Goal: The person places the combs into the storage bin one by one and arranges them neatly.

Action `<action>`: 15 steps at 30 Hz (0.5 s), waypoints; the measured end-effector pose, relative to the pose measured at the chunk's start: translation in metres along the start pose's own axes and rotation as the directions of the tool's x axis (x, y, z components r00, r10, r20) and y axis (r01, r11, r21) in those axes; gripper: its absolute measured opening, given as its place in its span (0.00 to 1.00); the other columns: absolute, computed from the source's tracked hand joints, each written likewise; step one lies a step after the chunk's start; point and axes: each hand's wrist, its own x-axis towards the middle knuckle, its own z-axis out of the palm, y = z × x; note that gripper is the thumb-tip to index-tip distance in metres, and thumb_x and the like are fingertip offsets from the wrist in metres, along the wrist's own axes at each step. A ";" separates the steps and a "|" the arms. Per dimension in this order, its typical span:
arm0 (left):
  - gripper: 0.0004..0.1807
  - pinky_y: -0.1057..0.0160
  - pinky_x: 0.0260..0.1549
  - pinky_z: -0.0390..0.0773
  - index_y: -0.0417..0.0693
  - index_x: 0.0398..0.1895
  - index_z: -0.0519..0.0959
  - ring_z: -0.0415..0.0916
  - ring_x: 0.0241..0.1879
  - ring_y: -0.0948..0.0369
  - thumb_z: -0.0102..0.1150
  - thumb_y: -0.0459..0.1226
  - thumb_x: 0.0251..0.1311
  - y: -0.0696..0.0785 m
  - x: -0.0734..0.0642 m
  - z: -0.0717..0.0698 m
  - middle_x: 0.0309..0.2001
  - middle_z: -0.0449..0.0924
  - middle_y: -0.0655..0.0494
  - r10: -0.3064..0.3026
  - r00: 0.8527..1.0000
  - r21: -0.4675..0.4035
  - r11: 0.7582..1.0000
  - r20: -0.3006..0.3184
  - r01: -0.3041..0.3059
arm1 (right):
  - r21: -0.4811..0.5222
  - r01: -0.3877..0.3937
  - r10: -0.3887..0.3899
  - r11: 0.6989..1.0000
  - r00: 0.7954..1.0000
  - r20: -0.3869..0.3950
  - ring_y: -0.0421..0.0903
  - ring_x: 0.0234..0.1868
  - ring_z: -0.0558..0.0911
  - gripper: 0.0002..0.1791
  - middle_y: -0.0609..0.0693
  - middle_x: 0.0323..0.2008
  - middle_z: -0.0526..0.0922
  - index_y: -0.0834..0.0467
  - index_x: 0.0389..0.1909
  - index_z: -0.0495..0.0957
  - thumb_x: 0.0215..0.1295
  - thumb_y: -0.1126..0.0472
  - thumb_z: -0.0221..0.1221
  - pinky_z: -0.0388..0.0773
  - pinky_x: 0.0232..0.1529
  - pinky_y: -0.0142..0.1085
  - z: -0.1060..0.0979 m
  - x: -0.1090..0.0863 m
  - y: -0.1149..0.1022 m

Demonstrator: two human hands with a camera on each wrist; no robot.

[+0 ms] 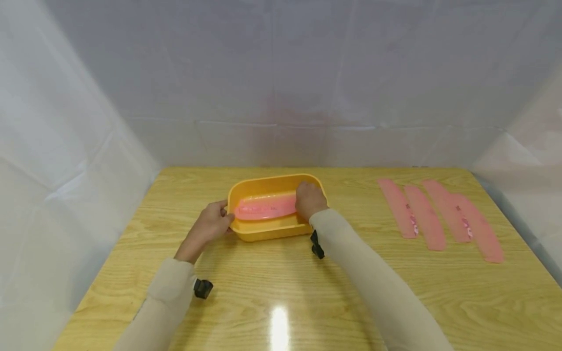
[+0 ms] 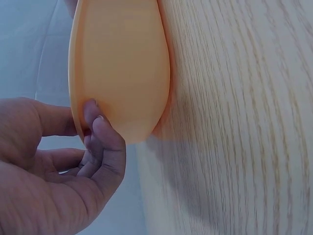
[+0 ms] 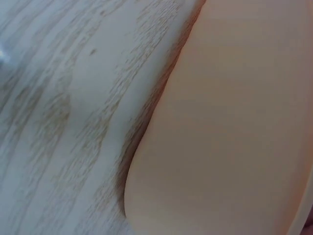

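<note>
A yellow-orange plastic tub (image 1: 265, 235) stands on the wooden table. Inside, lengthwise along its floor, lies a glossy pink strip (image 1: 265, 208) with small dark print. At the tub's left end my left hand (image 1: 212, 223) pinches the rim, thumb on one side and curled fingers against the outer wall (image 2: 127, 63) in the left wrist view. My right hand (image 1: 310, 200) reaches down into the right end with fingers curled at the strip's end; its fingertips are hidden. The right wrist view shows mostly the tub's outer side (image 3: 220, 127), with that hand almost out of frame.
Several flat pink strips (image 1: 425, 218) lie slanted side by side on the right of the table (image 1: 246, 302), some with printed marks. Pale sheeting (image 1: 272, 87) hangs behind the table and along both sides.
</note>
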 end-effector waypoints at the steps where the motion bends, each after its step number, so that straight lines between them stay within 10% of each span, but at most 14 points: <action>1: 0.26 0.55 0.34 0.80 0.39 0.69 0.60 0.77 0.30 0.55 0.44 0.33 0.68 0.000 0.000 0.000 0.33 0.72 0.41 0.001 1.000 0.001 1.000 0.000 -0.001 | -0.004 0.005 -0.005 1.000 1.000 -0.003 0.58 0.39 0.81 0.09 0.60 0.36 0.79 0.67 0.42 0.74 0.67 0.66 0.51 0.80 0.39 0.46 0.000 -0.001 0.000; 15: 0.25 0.54 0.34 0.80 0.38 0.69 0.61 0.77 0.30 0.54 0.44 0.32 0.68 0.002 0.000 -0.002 0.32 0.71 0.42 0.003 1.000 -0.001 1.000 0.008 -0.003 | 0.057 -0.022 0.021 0.998 0.999 0.025 0.48 0.25 0.75 0.13 0.54 0.27 0.77 0.60 0.27 0.76 0.69 0.64 0.47 0.72 0.23 0.38 -0.002 0.003 0.001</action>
